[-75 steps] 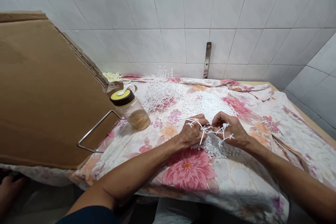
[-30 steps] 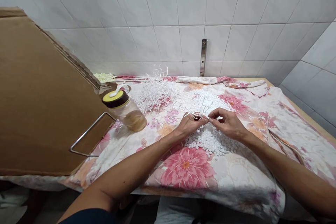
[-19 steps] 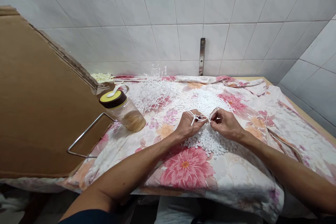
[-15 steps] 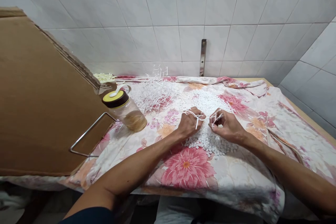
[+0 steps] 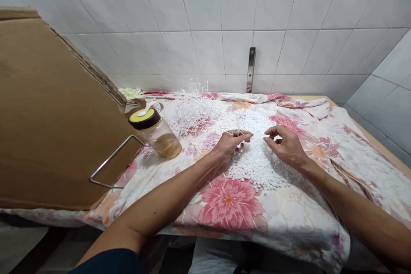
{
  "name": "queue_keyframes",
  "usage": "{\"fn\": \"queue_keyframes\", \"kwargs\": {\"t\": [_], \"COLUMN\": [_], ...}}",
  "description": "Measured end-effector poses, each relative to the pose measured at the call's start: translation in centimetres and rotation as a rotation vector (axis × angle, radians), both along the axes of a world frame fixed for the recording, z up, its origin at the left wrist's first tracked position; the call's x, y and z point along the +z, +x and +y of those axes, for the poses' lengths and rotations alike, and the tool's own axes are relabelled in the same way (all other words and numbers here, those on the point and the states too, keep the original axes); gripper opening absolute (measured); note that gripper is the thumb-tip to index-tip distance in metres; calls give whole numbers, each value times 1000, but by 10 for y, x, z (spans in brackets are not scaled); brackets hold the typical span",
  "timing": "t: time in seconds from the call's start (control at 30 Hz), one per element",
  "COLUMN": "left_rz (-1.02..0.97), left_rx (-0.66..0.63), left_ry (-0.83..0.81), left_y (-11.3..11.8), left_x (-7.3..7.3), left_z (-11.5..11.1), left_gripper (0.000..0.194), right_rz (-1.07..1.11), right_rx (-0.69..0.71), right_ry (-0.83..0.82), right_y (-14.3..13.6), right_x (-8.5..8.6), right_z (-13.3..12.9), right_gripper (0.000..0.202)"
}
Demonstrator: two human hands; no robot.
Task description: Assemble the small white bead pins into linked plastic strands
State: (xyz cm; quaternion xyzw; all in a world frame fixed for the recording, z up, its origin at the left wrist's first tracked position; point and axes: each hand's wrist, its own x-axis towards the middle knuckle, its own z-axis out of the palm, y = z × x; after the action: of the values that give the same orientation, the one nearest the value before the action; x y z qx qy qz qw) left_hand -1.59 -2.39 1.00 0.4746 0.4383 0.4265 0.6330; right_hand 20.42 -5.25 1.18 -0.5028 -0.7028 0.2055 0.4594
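Thin white plastic stems (image 5: 236, 132) are pinched in my left hand (image 5: 230, 143), and their ends stick up and out above its fingers. Across a small gap, my right hand (image 5: 285, 144) hovers over the beads with thumb and forefinger curved towards each other; whether a tiny piece sits at its fingertips is too small to tell. Beneath and between both hands spreads a pile of small white beads (image 5: 257, 171). Behind my left hand lies a loose tangle of white stems (image 5: 189, 115).
A bottle with a yellow and dark lid (image 5: 160, 135) stands left of the stems. Further left are a metal wire stand (image 5: 109, 162) and a large cardboard box (image 5: 58, 120). The flowered cloth (image 5: 231, 205) covers the table, and a tiled wall (image 5: 205, 51) rises behind.
My right hand has let go of the white stems it held and moved slightly right. My left hand has turned, with stems still in its fingers. The view has shifted slightly.
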Motion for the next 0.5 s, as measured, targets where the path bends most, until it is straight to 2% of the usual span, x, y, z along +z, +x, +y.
{"fn": "queue_keyframes", "kwargs": {"t": [0.13,0.2,0.33,0.5], "left_rz": [15,17,31,-8], "left_rx": [-45,-74,-84,-60], "left_ry": [86,125,104,51], "left_y": [2,3,5,9], "left_x": [1,0,0,2], "left_z": [-8,-11,-15,-16], "left_gripper": [37,37,40,42], "right_rz": [201,280,321,241], "right_rx": [153,204,214,186], "right_ry": [-173,-207,-206,-154], "right_y": [-13,-20,-26,-26], "right_x": [1,1,3,4], "right_z": [-9,-11,-14,-16], "right_gripper": [31,36,37,35]}}
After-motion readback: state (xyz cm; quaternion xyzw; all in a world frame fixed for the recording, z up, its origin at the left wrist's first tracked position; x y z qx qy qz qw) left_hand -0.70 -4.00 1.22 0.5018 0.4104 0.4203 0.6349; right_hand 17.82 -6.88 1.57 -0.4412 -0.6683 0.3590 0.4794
